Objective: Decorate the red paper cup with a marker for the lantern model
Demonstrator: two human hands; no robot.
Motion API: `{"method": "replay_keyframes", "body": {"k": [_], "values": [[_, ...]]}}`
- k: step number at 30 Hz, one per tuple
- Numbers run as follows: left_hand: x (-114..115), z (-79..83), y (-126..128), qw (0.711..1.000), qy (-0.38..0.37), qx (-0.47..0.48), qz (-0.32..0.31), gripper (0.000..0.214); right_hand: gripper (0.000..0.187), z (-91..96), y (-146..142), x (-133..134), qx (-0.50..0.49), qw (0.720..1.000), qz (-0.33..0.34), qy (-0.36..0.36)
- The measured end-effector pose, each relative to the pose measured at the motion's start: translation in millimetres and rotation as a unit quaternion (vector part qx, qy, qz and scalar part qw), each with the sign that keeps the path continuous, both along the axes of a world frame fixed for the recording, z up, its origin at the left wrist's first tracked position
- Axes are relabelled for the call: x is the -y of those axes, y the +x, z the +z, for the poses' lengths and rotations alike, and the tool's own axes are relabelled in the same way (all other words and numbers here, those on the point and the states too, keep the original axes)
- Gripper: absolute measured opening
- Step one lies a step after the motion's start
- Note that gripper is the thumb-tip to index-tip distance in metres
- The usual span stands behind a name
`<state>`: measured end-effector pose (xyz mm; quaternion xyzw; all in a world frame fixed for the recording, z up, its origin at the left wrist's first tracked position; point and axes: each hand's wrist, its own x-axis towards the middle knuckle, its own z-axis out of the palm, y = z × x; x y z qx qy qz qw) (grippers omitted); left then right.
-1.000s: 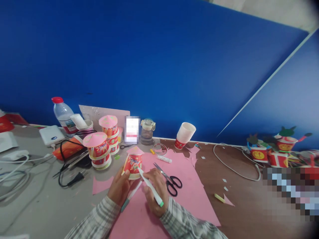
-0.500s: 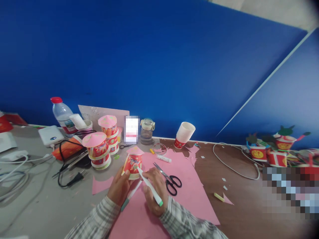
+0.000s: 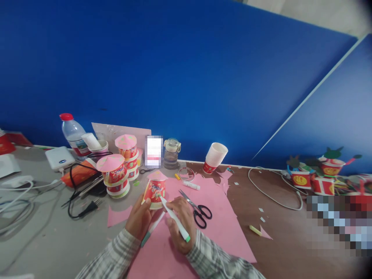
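My left hand (image 3: 140, 217) grips a red paper cup (image 3: 155, 190) with a pink paper cone on top, holding it upright over the pink paper sheet (image 3: 215, 226). My right hand (image 3: 181, 221) is closed on a white marker with a green end (image 3: 175, 219), its tip touching the cup's side. A second pen (image 3: 151, 229) lies on the sheet under my hands. Black-handled scissors (image 3: 197, 209) rest just right of my right hand.
Stacked red cups with pink lids (image 3: 113, 175) stand to the left, near a water bottle (image 3: 72, 133), a power bank (image 3: 59, 158) and black cables (image 3: 80, 193). A stack of white cups (image 3: 215, 155), a glass jar (image 3: 172, 153), a glue stick (image 3: 192, 186) and decorated cups (image 3: 316, 176) sit further back.
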<state>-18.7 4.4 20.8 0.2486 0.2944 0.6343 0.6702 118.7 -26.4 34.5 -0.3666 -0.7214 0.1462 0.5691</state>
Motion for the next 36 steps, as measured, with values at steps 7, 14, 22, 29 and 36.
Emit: {"method": "replay_keyframes", "body": {"k": [7,14,22,29,36], "values": [[1.6,1.4,0.7,1.0,-0.011,0.006,-0.004,0.029,0.023,-1.1,0.2,0.1,-0.01,1.0,-0.011,0.007],[1.2,2.2,1.4,1.0,-0.017,0.007,-0.005,0.03,0.022,0.2,1.0,-1.8,-0.009,1.0,0.012,-0.013],[1.5,2.5,0.6,0.999,-0.035,0.015,-0.004,0.031,0.021,0.6,1.6,-0.9,-0.009,1.0,0.011,-0.027],[1.9,1.7,0.2,0.999,-0.038,0.012,-0.02,0.032,0.022,0.5,0.9,-0.7,-0.008,1.0,0.014,-0.016],[-0.2,2.7,1.4,1.0,-0.026,0.006,-0.003,0.034,0.019,4.5,-5.6,2.0,0.008,0.999,0.0,0.038]]}}
